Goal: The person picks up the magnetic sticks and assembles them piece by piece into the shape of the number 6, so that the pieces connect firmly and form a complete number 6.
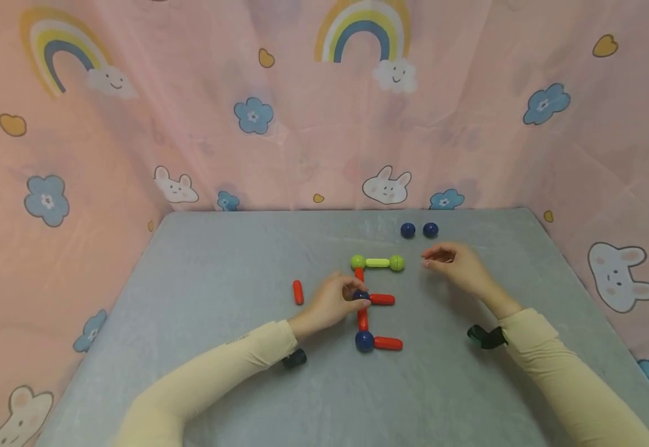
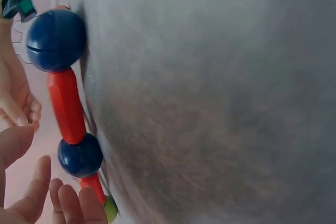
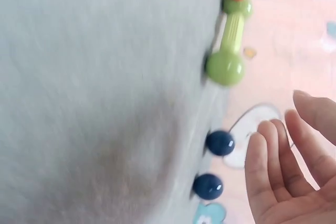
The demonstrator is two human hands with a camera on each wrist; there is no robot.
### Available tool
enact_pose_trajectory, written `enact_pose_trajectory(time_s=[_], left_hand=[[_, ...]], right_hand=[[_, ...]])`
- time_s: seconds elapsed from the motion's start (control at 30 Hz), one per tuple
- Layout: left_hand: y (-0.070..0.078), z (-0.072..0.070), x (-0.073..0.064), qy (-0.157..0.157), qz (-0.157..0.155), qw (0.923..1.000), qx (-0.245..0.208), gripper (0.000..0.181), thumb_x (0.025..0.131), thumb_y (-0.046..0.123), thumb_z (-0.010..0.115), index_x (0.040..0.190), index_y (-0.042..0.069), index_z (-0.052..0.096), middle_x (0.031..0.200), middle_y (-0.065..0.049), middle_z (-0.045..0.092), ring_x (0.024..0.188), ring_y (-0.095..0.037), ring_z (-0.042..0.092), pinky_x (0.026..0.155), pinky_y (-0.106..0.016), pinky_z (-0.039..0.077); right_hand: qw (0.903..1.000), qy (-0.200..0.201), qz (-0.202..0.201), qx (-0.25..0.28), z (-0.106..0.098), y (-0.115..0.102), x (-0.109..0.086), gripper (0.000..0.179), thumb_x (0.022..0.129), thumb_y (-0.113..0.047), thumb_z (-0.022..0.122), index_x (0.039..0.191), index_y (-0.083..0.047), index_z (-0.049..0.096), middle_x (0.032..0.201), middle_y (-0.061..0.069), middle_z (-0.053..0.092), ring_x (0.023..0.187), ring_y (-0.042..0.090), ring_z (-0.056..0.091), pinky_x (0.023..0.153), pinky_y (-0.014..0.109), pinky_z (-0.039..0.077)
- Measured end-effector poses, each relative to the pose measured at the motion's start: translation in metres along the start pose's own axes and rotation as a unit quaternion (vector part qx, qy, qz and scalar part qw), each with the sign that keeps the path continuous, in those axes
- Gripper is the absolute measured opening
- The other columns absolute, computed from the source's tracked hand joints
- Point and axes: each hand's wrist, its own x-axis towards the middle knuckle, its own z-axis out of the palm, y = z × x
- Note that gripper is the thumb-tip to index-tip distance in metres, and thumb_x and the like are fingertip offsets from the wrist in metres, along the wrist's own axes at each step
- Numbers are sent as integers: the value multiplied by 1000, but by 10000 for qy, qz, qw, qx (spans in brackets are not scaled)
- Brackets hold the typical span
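Note:
Toy rods and balls form a joined figure on the table. In the head view, my left hand (image 1: 335, 301) is over its middle blue ball (image 1: 361, 296), thumb and forefinger either side. The left wrist view shows a gap between those fingertips, beside the middle ball (image 2: 80, 155). A red rod (image 1: 383, 300) extends right from this ball; another red rod (image 1: 363, 320) leads down to the lower blue ball (image 1: 365, 341), which has its own red side rod (image 1: 388, 343). On top, a light green rod (image 1: 377, 262) joins two green balls. My right hand (image 1: 458, 267) hovers right of them, fingers loosely bent, holding nothing.
Two loose blue balls (image 1: 419, 230) sit near the table's back edge, beyond my right hand. A single red rod (image 1: 298, 292) lies left of the figure. Pink patterned cloth (image 1: 313, 149) surrounds the grey table (image 1: 218, 261) at the back and sides.

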Motion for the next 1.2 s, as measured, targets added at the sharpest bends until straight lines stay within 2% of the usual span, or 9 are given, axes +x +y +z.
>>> enact_pose_trajectory(time_s=[0.17, 0.23, 0.33, 0.4, 0.53, 0.63, 0.83, 1.2], left_hand=[[2, 7, 10, 100, 151, 9993, 321, 25, 85, 29, 79, 106, 17, 76, 95, -5, 61, 86, -13, 48, 71, -21, 38], [1, 8, 14, 130, 173, 9989, 427, 24, 84, 29, 80, 105, 18, 77, 95, -3, 62, 86, -12, 47, 72, -21, 37], [0, 10, 18, 155, 186, 9983, 528, 23, 83, 30, 81, 102, 19, 78, 93, -1, 62, 85, -11, 48, 73, -21, 38], [-1, 12, 20, 159, 192, 9981, 565, 23, 82, 31, 82, 101, 19, 78, 93, -1, 61, 84, -10, 48, 73, -20, 37], [-1, 13, 23, 119, 158, 9979, 618, 23, 82, 30, 82, 101, 19, 79, 92, -1, 61, 84, -10, 48, 73, -19, 36], [0, 14, 24, 85, 93, 9975, 695, 22, 82, 31, 82, 101, 18, 79, 92, -1, 61, 82, -10, 46, 71, -19, 35], [2, 13, 25, 0, -4, 9963, 857, 23, 81, 32, 82, 101, 19, 79, 93, -1, 59, 81, -10, 44, 69, -19, 34], [1, 14, 25, -48, -84, 9952, 975, 24, 82, 32, 82, 101, 19, 79, 93, 0, 57, 80, -10, 43, 66, -17, 32]], right_hand=[[9984, 492, 229, 177, -7, 15, 22, 37, 96, -32, 65, 120, -4, 66, 117, 18, 68, 94, 11, 60, 75, 17, 48], [9969, 690, 281, 236, -9, 20, 32, 38, 96, -34, 65, 122, -4, 66, 119, 18, 67, 98, 15, 61, 75, 17, 48], [9951, 889, 336, 266, -11, 27, 46, 38, 97, -32, 64, 124, -5, 65, 122, 19, 66, 105, 24, 62, 79, 22, 49], [9943, 957, 363, 296, -11, 31, 55, 38, 97, -29, 64, 125, -4, 64, 125, 22, 65, 110, 32, 61, 84, 30, 50], [9938, 953, 520, 244, -11, 37, 69, 39, 96, -25, 65, 128, -3, 62, 131, 25, 59, 121, 41, 56, 96, 51, 49], [9949, 824, 573, 141, -13, 40, 77, 42, 96, -24, 65, 131, -3, 59, 136, 28, 55, 125, 45, 52, 102, 59, 46], [9965, 581, 594, 42, -12, 40, 85, 41, 96, -19, 66, 131, 0, 58, 135, 31, 54, 125, 47, 51, 102, 61, 45], [9969, 477, 461, -423, -4, 43, 93, 34, 94, -16, 66, 123, 2, 61, 128, 31, 59, 118, 46, 56, 96, 57, 49]])
